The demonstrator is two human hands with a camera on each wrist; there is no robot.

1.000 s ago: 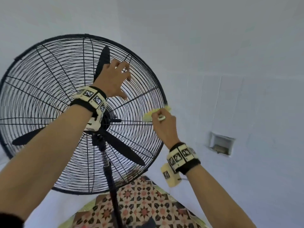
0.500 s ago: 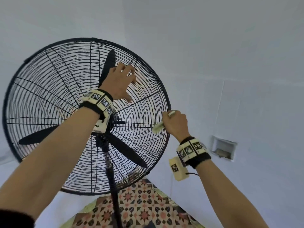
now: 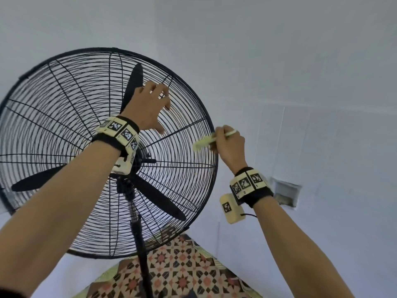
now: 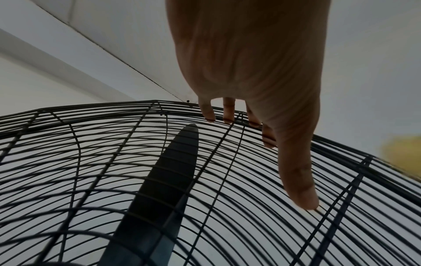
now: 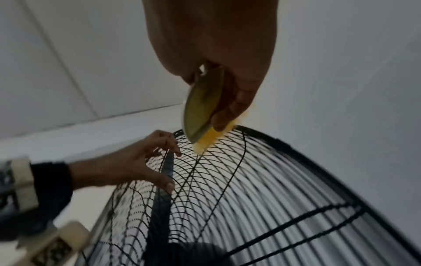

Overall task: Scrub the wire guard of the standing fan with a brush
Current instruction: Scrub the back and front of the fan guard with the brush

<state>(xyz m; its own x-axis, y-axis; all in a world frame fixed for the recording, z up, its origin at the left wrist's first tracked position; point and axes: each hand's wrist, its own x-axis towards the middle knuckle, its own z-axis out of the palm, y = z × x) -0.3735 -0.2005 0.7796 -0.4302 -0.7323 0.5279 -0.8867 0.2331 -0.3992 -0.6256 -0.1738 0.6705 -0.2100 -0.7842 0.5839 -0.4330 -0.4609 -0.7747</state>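
Wire guard: the black wire guard of the standing fan filled the left half of the head view, tilted back, the blades behind it at rest.
Brush: a pale yellow brush lay against the guard near its rim at about 3 o'clock; in the right wrist view its bristles touched the wires.
Right hand: the right hand was closed round the brush handle, the thumb along its back.
Left hand: the left hand held nothing; its spread, bent fingers rested on the wires at about 1 o'clock, the thumb apart and lower, steadying the guard by appearance.
Stand: the black pole ran down from the hub at 6 o'clock to a patterned floor.
Surroundings: white walls; a small recessed box in the wall beyond the right wrist.
Progress: judged under way. Scrubbing was in contact at the right edge only. No visible difference between cleaned and uncleaned wire, so the share done cannot be told.
Remaining: likely much of the face, the left and lower sectors being well apart from the brush.
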